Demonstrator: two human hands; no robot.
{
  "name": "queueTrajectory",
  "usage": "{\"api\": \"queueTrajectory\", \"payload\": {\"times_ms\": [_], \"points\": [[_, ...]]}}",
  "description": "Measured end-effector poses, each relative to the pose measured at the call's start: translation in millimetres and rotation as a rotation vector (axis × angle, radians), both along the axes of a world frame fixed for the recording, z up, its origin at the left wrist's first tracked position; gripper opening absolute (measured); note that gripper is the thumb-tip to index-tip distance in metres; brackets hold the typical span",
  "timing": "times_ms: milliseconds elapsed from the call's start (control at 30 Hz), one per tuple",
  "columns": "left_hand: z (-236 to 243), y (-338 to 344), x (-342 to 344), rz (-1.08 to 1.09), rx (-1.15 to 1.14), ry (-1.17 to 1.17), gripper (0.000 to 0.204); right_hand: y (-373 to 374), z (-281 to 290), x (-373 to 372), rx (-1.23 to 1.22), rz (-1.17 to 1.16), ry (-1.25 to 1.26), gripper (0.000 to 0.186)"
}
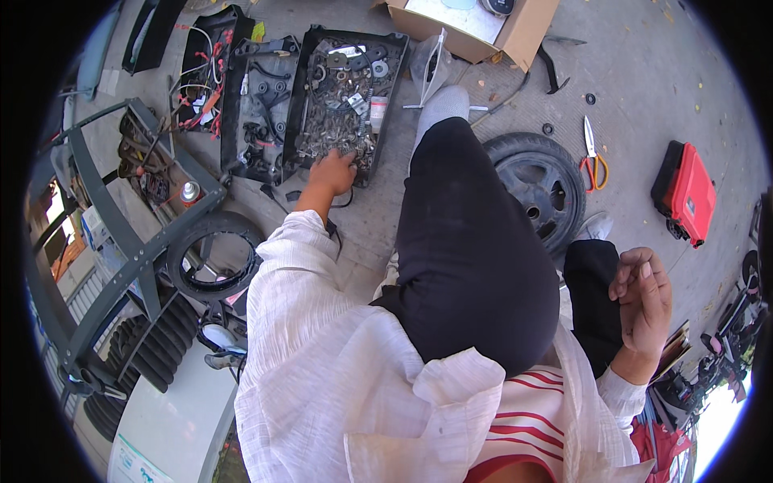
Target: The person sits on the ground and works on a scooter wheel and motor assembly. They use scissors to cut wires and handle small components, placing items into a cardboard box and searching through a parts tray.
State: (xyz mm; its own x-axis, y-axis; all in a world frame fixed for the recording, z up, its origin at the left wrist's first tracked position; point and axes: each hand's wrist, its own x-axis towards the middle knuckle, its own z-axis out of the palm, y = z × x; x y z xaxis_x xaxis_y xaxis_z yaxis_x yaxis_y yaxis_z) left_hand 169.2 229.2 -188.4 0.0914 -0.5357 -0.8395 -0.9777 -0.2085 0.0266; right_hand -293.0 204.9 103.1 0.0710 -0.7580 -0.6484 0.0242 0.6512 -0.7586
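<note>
My left hand (332, 171) reaches down into the near end of a black tray (392, 84) full of loose metal hardware. Its fingers are apart, with the tips among the small screws and nuts (334, 133); I see nothing gripped. My right hand (646, 298) is raised at the right, beside my dark trouser leg. Its fingers curl in toward the palm with the thumb against them; anything inside is hidden. A wheel with a black tyre (576, 189) lies on the ground between my legs, partly covered by my knee.
Left of the tray stands another black tray (266, 105) with levers and parts. A dark metal frame (113, 185), a loose tyre (179, 266) and a spray can (190, 191) are further left. Scissors (594, 157), a red case (699, 197) and a cardboard box (527, 32) lie around.
</note>
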Motion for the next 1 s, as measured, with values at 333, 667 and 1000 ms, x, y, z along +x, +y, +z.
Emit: {"api": "queueTrajectory", "payload": {"times_ms": [333,667,1000], "points": [[-39.9,-37.6,64.7,0.405,-0.584,0.112,0.039,-0.7,1.1,-3.4,-0.003,0.01,0.001,0.033],[-13.8,-0.7,11.8,0.002,-0.175,-0.228,0.03,-2.5,-0.5,-1.2,0.017,0.004,0.016,0.033],[-20.0,13.9,22.8,-0.019,-0.271,-0.028,0.049,-2.7,-2.4,-0.1,0.017,0.012,0.014,0.033]]}}
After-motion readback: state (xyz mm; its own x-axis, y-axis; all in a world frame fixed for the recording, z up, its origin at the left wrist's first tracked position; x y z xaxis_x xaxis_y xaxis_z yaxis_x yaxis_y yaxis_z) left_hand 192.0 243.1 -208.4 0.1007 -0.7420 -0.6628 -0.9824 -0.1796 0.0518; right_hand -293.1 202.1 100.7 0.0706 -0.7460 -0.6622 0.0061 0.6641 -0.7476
